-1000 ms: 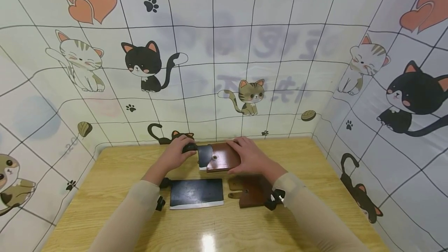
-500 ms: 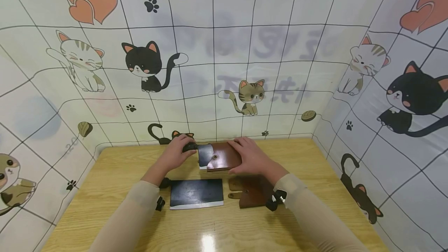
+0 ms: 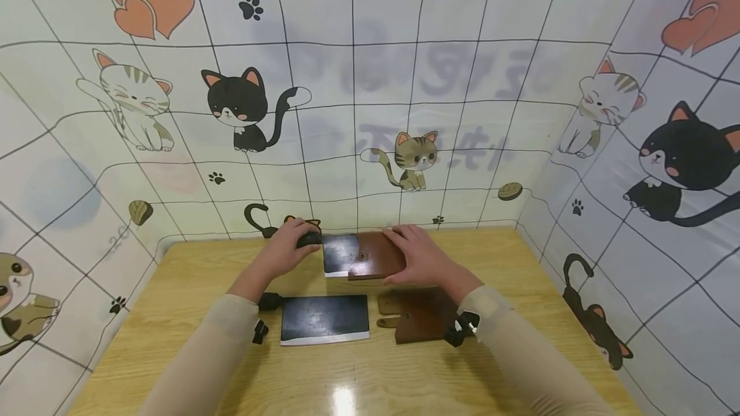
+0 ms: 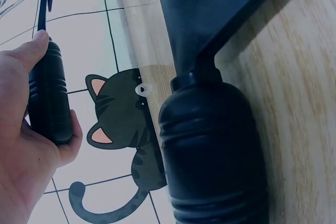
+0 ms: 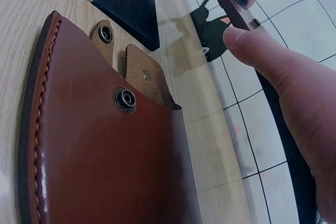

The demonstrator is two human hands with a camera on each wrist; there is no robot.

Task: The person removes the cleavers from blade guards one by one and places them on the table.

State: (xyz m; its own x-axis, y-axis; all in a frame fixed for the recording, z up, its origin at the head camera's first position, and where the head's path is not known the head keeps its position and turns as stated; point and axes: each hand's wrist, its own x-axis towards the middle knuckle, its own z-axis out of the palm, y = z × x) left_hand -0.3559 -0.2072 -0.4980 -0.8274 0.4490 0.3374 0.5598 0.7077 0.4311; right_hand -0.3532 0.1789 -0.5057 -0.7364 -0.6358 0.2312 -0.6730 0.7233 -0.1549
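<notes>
In the head view, my left hand [image 3: 284,250] grips the black handle [image 3: 309,238] of a cleaver. Its dark blade [image 3: 338,254] with a pale edge lies partly inside a brown leather sheath [image 3: 378,255]. My right hand [image 3: 424,257] holds the sheath by its right end, thumb on the near side and fingers on the far side. The sheath hides the rest of the blade. The left wrist view shows fingers and thumb around the ribbed handle [image 4: 50,95]. From the right wrist, my thumb presses along the held sheath's side.
A second cleaver [image 3: 325,318] lies bare on the wooden table [image 3: 347,374], handle to the left. Right of it lies another brown sheath [image 3: 419,316] with snap straps, partly under my right wrist. A cat-patterned cloth wall [image 3: 347,198] rises behind the table.
The sheath has moved right with my right hand, while my left hand and the cleaver have shifted slightly left. More of the blade shows outside the sheath.
</notes>
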